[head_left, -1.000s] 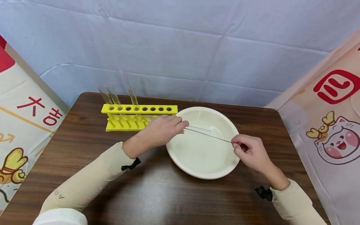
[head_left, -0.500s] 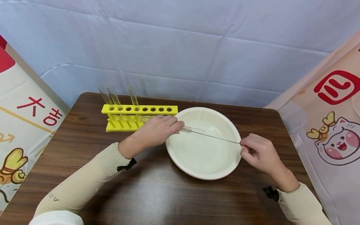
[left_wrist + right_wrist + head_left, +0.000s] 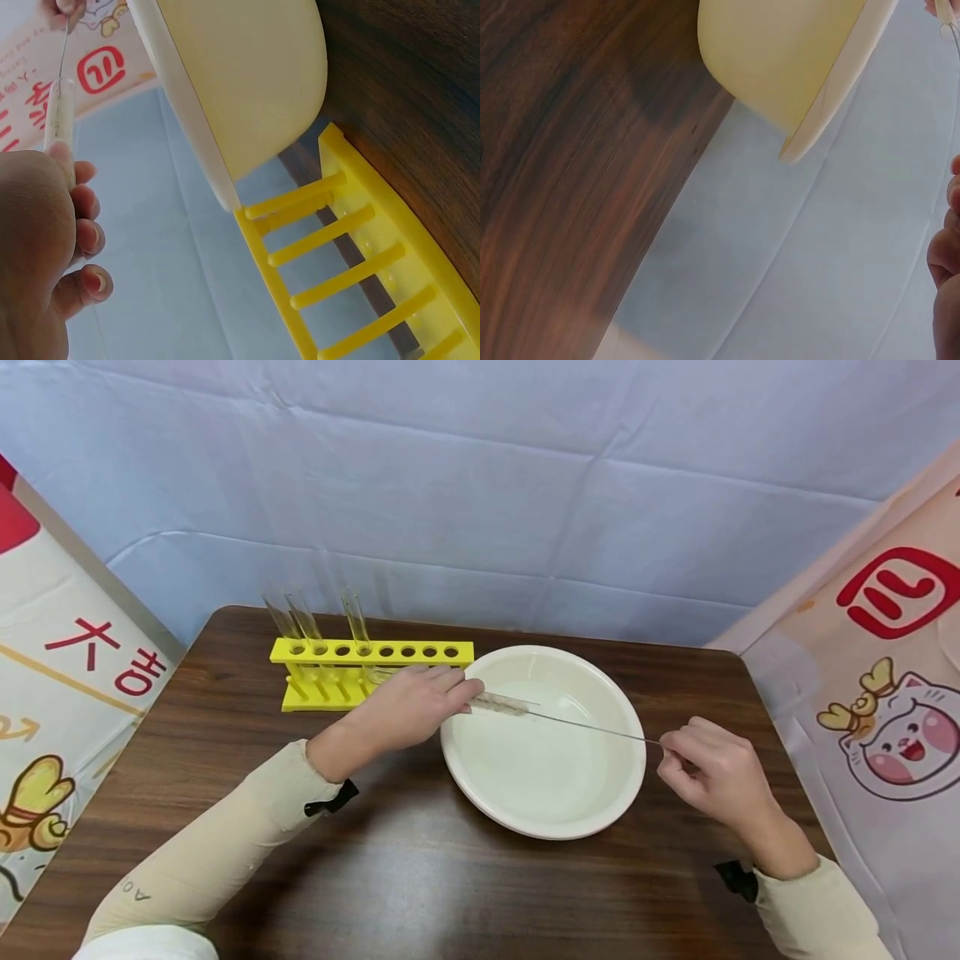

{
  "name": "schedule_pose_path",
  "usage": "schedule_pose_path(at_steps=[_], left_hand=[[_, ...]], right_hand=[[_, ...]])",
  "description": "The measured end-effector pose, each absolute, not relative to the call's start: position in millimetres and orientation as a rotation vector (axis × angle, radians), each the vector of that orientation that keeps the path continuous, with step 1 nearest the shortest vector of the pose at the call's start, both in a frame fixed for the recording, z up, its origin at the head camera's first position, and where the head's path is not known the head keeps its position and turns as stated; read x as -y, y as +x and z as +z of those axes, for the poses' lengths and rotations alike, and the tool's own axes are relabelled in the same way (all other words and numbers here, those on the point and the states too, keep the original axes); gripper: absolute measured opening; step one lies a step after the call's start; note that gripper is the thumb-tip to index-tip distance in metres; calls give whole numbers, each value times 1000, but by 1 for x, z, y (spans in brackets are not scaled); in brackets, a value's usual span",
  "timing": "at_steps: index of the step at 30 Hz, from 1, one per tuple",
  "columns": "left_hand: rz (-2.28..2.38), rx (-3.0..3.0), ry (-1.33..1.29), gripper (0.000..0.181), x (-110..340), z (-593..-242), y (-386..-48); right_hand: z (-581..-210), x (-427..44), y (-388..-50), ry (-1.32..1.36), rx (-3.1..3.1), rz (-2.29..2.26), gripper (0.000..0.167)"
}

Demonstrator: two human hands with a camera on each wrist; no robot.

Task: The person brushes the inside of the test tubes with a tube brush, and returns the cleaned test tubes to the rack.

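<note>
L hand (image 3: 412, 703) w/ clear glass test tube (image 3: 60, 112), R hand (image 3: 716, 770) w/ thin metal-wire brush (image 3: 592, 727), over round white basin (image 3: 555, 832).
L thumb + fingers closed round tube, held at a slant, mouth end over basin's L rim, closed end in front of yellow plastic rack (image 3: 375, 662); R fingers pinch wire's end just past basin's R rim, twd bench R edge. Pale bristles in tube, wire out its mouth. Basin nr far edge of dark-brown wood-grain bench (image 3: 450, 893); rack nr far L corner, 3 clear upright-ish tubes (image 3: 358, 620) in holes 1, 2 & 4 from L.
</note>
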State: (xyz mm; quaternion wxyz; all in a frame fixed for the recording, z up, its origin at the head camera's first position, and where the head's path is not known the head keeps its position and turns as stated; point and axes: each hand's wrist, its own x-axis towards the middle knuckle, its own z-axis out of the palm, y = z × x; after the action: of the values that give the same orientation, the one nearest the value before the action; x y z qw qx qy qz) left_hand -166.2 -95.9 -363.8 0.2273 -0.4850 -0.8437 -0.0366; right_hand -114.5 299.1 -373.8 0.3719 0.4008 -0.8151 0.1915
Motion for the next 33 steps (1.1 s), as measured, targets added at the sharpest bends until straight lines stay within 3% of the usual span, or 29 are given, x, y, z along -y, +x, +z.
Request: schedule_pose_path(at_steps=[33], left_hand=[[-87,2371,-1287,26,111,-363,-167]], right_hand=[[-377,-331,-105,947,2146,423,30]])
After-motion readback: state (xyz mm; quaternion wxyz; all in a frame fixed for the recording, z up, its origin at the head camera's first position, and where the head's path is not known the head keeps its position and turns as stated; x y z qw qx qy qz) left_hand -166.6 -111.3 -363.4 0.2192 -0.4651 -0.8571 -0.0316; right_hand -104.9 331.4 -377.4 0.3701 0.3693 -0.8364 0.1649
